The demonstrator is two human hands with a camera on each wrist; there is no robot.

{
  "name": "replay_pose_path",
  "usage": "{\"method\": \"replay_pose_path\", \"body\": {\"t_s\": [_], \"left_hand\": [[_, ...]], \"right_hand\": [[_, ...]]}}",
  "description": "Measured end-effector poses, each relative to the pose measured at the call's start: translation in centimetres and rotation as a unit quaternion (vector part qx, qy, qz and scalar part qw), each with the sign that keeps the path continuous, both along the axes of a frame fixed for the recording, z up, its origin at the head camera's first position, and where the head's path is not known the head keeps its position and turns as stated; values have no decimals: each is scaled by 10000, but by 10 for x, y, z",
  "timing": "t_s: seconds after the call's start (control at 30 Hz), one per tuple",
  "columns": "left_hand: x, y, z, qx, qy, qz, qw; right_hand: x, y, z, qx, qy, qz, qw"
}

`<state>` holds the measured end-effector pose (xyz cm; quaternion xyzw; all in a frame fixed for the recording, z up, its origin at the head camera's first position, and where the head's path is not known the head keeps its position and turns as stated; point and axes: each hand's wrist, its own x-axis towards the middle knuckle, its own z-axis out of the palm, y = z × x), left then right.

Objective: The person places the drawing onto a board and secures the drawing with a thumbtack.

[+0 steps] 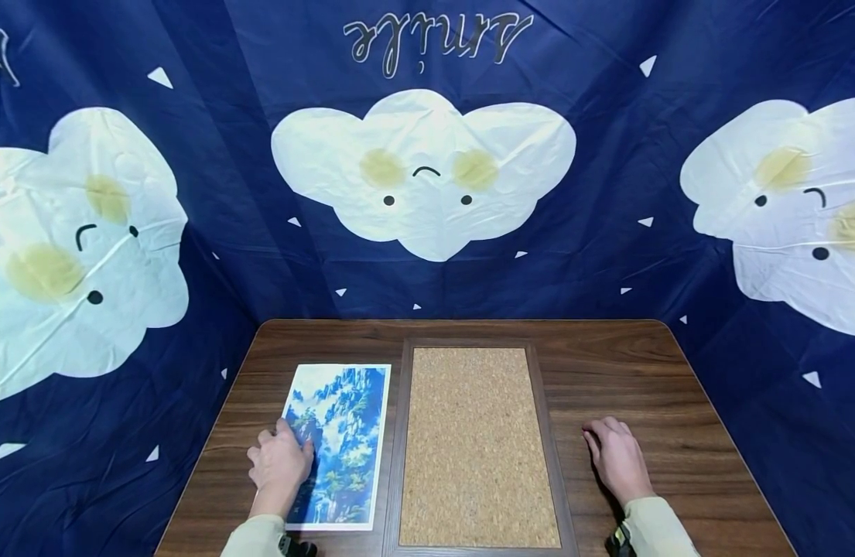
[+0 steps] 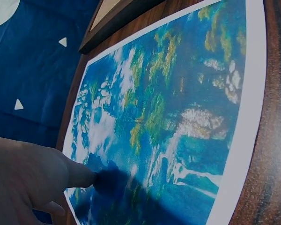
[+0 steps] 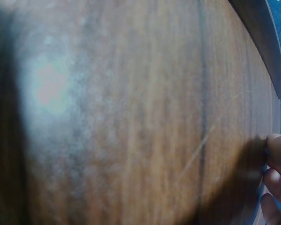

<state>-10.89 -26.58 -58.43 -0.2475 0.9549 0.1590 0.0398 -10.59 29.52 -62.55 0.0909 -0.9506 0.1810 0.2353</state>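
Note:
A printed landscape picture with blue mountains and a white border lies flat on the left of the table. My left hand rests at its left edge, the thumb over the print and the other fingers beside the edge. Right of the picture lies a brown-framed cork board. On the table to the board's right is my right hand, its fingers loosely bent and holding nothing. In the right wrist view only some of its fingertips show.
The wooden table has rounded far corners. Dark blue cloth with white cloud faces hangs behind it and along both sides. The board's frame stands slightly above the tabletop.

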Motion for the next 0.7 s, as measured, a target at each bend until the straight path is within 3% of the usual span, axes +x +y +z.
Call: {"method": "replay_pose_path", "body": {"t_s": [0.7], "left_hand": [[-2,0,2,258,134,169,9994]], "right_hand": [[1,-2,2,-6,-27,-42,10000]]}}
